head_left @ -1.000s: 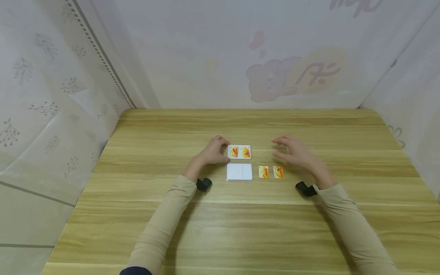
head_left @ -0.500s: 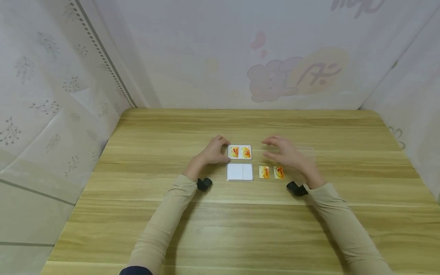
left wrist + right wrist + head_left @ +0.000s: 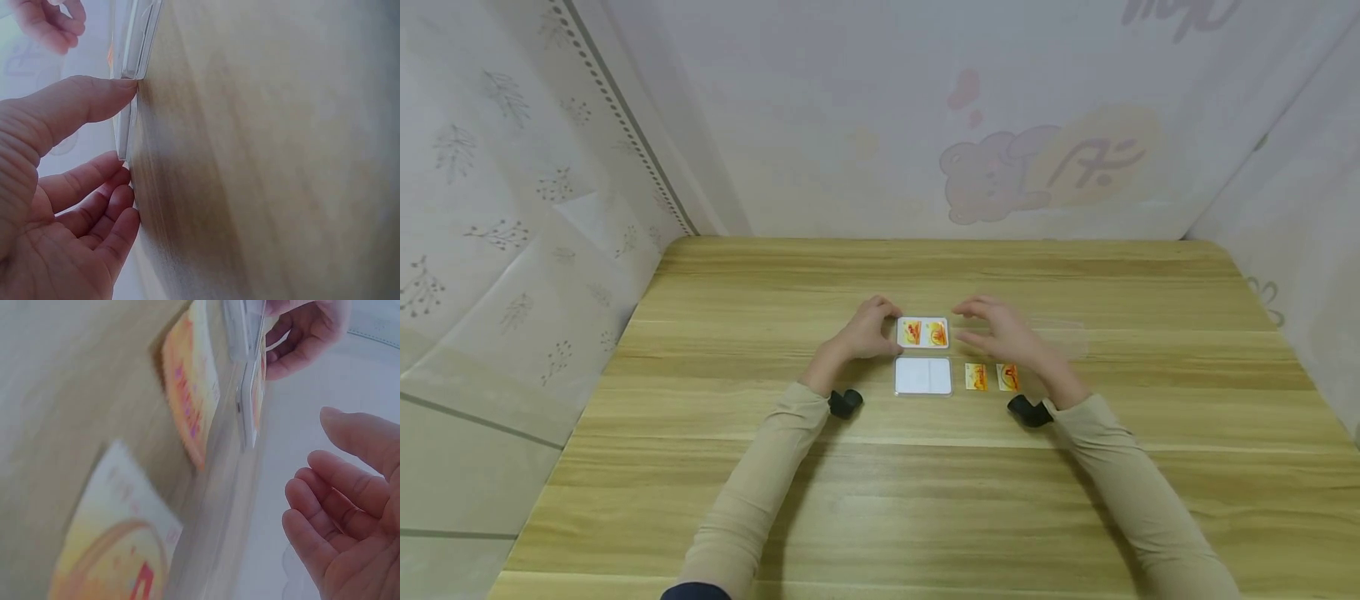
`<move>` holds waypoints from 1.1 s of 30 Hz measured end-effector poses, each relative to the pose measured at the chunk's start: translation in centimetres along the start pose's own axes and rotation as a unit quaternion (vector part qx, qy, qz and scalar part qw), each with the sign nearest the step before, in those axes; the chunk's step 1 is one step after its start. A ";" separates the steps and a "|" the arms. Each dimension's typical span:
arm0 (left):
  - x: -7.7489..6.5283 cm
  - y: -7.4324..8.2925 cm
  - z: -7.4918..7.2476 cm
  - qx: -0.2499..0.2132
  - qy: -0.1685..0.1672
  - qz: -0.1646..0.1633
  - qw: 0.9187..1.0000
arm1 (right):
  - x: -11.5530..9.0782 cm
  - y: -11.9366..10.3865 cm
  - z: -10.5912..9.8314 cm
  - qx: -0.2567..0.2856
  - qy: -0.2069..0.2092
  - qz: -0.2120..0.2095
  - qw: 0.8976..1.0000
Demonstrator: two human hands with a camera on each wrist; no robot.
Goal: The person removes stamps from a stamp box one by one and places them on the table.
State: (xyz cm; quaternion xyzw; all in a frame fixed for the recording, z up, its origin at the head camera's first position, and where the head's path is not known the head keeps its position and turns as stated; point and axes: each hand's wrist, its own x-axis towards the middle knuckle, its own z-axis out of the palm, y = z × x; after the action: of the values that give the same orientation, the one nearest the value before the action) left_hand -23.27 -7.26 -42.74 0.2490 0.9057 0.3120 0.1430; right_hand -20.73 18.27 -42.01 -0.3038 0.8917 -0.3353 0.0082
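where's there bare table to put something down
Bare table lies between left sleeve and right sleeve, nearer the person than the blank case; also the back strip beyond left hand and right hand. Crowded: the middle, with picture case, two loose cards and a clear sheet.

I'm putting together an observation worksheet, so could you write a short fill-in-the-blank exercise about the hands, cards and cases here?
1. The left hand holds the filled case, which contains ____ printed cards.
2. The card-free case has a ____-coloured inside.
3. In the head view, the loose cards lie to its ____.
4. The right hand holds ____.
Missing words: two; white; right; nothing.
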 end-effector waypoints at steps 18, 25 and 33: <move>0.0 -0.1 0.0 0.000 0.000 0.006 1.000 | 1.5 -0.7 1.6 -0.009 -0.020 0.009 1.000; -0.1 -0.1 -0.1 -0.007 -0.003 0.006 1.000 | 2.0 -0.8 2.2 -0.024 -0.017 0.022 0.999; -0.1 -0.1 -0.1 -0.004 0.000 0.009 1.000 | 2.5 -1.4 2.4 -0.038 -0.026 0.040 0.998</move>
State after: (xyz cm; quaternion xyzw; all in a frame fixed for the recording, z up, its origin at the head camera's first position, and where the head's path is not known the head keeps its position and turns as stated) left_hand -23.24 -7.42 -42.67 0.2566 0.9019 0.3172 0.1415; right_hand -21.48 14.66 -42.61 -0.2767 0.9149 -0.2922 0.0333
